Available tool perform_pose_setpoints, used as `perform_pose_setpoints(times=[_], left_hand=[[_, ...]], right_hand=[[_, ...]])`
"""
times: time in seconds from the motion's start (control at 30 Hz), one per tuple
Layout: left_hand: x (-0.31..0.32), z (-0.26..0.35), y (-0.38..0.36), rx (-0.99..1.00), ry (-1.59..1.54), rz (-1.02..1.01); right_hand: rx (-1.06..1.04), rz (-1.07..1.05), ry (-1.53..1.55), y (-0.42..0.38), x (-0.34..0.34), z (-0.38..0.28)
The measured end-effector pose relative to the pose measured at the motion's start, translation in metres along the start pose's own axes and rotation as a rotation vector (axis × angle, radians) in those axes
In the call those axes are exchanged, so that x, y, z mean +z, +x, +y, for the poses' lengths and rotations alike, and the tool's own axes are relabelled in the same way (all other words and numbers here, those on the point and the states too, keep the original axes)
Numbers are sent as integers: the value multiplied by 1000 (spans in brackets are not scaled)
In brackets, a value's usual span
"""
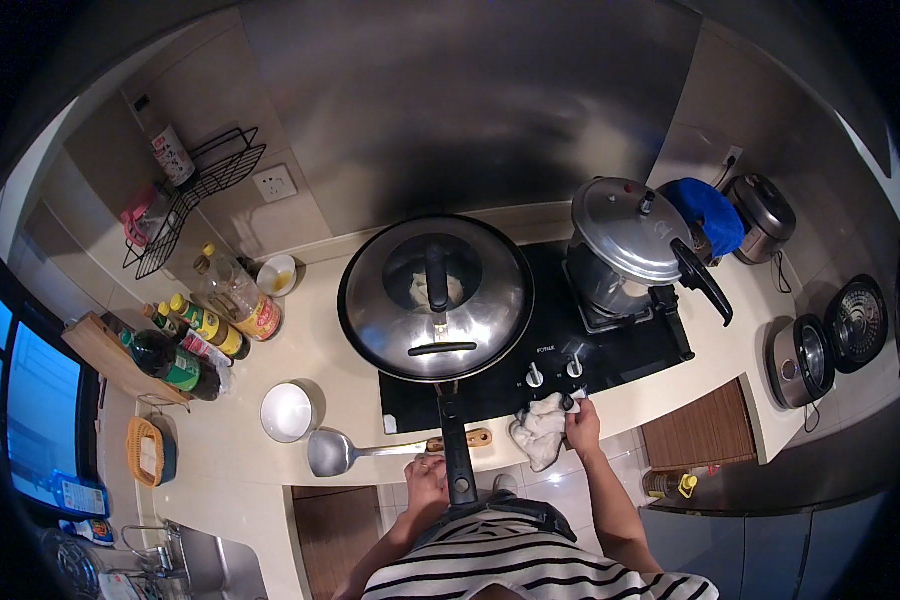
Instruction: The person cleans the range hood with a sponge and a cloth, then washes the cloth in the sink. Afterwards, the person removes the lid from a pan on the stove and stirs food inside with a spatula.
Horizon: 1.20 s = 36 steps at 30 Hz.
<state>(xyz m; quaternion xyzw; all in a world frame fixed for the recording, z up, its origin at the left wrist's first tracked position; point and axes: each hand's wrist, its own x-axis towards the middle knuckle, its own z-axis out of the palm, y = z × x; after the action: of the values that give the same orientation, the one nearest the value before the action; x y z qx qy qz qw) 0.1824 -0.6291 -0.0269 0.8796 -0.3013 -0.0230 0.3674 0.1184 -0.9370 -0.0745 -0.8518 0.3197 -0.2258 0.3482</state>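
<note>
My right hand (583,428) grips a crumpled whitish cloth (538,432) at the front edge of the stove, below the knobs. My left hand (427,488) is at the counter's front edge with its fingers curled; what they hold, if anything, I cannot make out. Just above it lies a spatula (332,453) with a metal blade and wooden handle. The black wok handle (457,450) points toward me between my hands, nearer the left. A lidded wok (375,300) sits on the left burner, and pale food shows through the lid's glass.
A pressure cooker (625,235) stands on the right burner, its black handle sticking out. Left of the wok are a white bowl (288,412), a small bowl (277,275) and several bottles (210,325). An open-lidded appliance (800,362) is at right, a sink (215,565) lower left.
</note>
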Motion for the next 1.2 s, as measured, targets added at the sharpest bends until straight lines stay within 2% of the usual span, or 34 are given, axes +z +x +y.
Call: perform_pose_setpoints(times=[0.27,0.33,0.37,0.43,0.5,0.57,0.6,0.67,0.77,0.83,0.9,0.97,1.03,1.1,1.17,1.2], left_hand=[[-3,3,2,-50,-66,0],[-4,6,3,-57,-72,16],[-6,7,3,-58,-71,18],[-8,7,4,-22,-55,48],[-5,3,3,-6,-43,83],[-3,-1,2,13,-35,113],[-2,-3,1,8,-35,118],[-1,-4,0,5,-34,120],[-1,-1,2,-2,-26,88],[-2,-1,4,-42,-28,-46],[0,-7,3,-49,-73,-41],[-2,-16,6,-53,-121,-36],[-17,-30,20,-17,-149,220],[-54,-12,43,-156,-229,439],[-74,-26,63,-73,-149,593],[-84,-22,74,-86,-142,596]], right_hand=[[11,-29,-22,2,-3,1],[103,-166,50,5,-10,-2],[101,-167,51,5,-15,-3],[-47,-170,62,5,-26,-8],[-78,-191,-18,5,-49,-33],[-439,-298,-72,5,-62,-43],[-437,-297,-71,4,-62,-42],[-720,-474,-142,-1,-61,-38],[-669,-494,-314,-20,-37,-28],[-655,-480,-313,-18,-31,-23],[-576,-517,-236,-14,-32,-25],[-583,-466,-259,-14,-27,-26],[-594,-411,-279,-13,-15,-25],[-617,-206,-197,-16,0,-25],[-580,-92,-193,-17,2,-44],[-578,-77,-159,-16,3,-51]])
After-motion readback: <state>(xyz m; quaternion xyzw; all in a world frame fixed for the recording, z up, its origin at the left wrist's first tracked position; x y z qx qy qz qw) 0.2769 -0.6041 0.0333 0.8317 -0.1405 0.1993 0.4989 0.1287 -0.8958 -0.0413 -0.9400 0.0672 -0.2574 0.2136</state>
